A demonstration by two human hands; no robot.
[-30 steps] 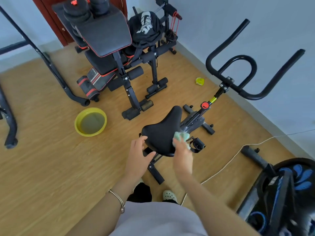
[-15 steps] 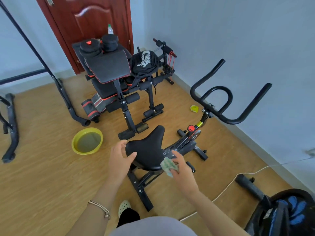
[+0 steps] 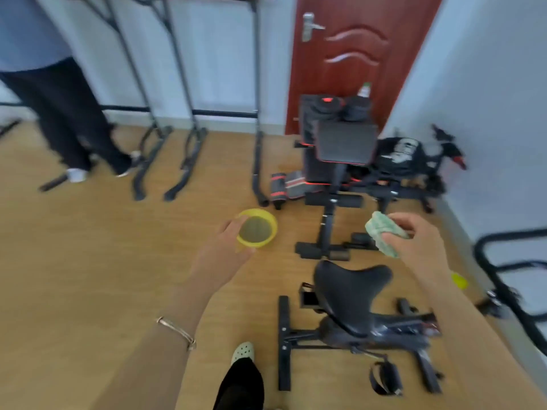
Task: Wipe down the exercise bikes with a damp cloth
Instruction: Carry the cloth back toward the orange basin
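Note:
The black exercise bike (image 3: 355, 332) stands on the floor at lower right, its saddle (image 3: 350, 287) below my hands and its handlebars (image 3: 503, 279) at the right edge. My right hand (image 3: 420, 244) is raised above and beyond the saddle, shut on a crumpled pale green cloth (image 3: 381, 235). My left hand (image 3: 222, 255) is stretched out in the air, holding nothing, its fingers overlapping the near rim of a yellow basin (image 3: 270, 223) of murky water on the floor. Neither hand touches the bike.
A black weight bench (image 3: 340, 161) with a dark bag (image 3: 399, 155) stands before a red door (image 3: 355, 54). Black frame legs (image 3: 189, 155) line the back wall. Another person's legs (image 3: 77, 122) stand at upper left. My foot (image 3: 242, 353) is on the wooden floor.
Both hands have left the saddle and lifted. The view has swung left toward the basin and door. My right hand carries the cloth up and away; my left hand reaches out toward the basin.

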